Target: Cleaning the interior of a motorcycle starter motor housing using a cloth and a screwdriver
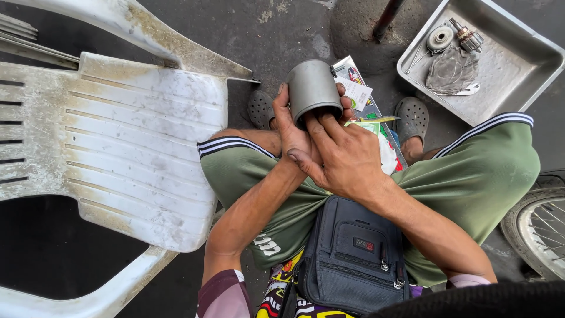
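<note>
A grey metal cylinder (312, 87), hollow and open at its near end, is held above my knees. My left hand (289, 131) wraps around its left side with the fingers curled behind it. My right hand (341, 154) lies over the left wrist, and its fingers reach into the cylinder's open end. Both hands are smeared with dark grease. Under the hands lie colourful printed packets (369, 112) on the ground between my feet.
A dirty white plastic chair (118, 141) lies tipped at the left. A metal tray (529, 65) at top right holds small machine parts and a rag. A wheel (538, 229) shows at the right edge. A dark pouch (353, 253) hangs at my waist.
</note>
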